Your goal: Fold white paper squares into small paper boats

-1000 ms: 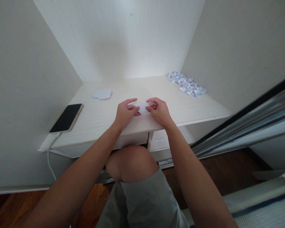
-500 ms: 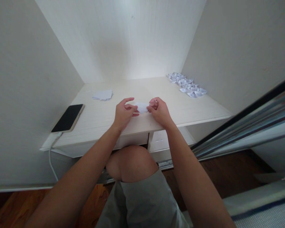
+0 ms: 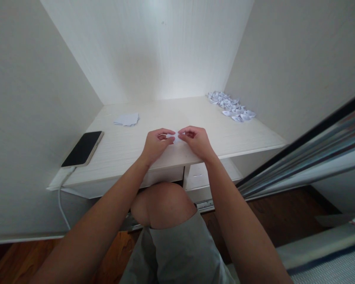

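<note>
Both hands have drawn closer together since the earlier frames, leaving only a sliver of the paper piece (image 3: 174,137) visible between them. The left hand (image 3: 155,142) and right hand (image 3: 197,141) each hold it in a fingertip grip, pinching it just above the front middle of the worktop (image 3: 165,116). A phone (image 3: 83,148) lies at the left edge and folded papers (image 3: 232,107) are heaped at the back right.

White desk (image 3: 192,114), phone (image 3: 83,148), paper sheets (image 3: 126,118), folded-paper pile (image 3: 232,107)
</note>
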Tool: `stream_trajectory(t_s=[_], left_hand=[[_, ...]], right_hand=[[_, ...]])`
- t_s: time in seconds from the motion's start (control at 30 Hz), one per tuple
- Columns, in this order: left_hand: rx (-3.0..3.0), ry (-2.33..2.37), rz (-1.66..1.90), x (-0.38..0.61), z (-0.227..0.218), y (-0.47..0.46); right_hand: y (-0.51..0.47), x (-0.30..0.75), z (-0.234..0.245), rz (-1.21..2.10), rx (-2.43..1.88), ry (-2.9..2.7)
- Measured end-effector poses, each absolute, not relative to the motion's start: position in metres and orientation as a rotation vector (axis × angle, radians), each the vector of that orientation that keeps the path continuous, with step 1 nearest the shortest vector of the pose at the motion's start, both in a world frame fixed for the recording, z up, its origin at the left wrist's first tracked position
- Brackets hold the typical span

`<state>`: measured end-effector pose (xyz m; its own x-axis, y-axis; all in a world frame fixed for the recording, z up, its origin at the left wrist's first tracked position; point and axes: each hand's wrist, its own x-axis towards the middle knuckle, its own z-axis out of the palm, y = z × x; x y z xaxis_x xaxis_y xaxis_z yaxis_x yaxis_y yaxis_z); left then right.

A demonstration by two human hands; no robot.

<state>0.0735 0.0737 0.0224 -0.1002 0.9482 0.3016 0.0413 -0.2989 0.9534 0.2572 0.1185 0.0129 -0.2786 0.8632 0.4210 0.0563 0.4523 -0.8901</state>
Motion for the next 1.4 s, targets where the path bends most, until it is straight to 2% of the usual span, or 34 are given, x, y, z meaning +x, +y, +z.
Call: stream_trajectory(t_s=[0.4, 0.6, 0.93, 1.4], left_hand=[[1.502, 1.132, 1.447, 0.070, 0.021, 0.073], [1.670, 1.316, 1.493, 0.066, 0.015, 0.079], [1.798, 1.467, 1.357, 0.067, 0.016, 0.081], [1.930, 1.612, 1.244, 0.072, 0.022, 0.080]], right_hand=[[0.114, 0.259, 0.019, 0.942, -0.817, -1.762], [0.115, 0.259, 0.018, 0.841, -0.884, -1.827], [0.115, 0.258, 0.016, 0.685, -0.991, -1.880], [0.113, 0.255, 0.023, 0.734, -1.013, -1.924]])
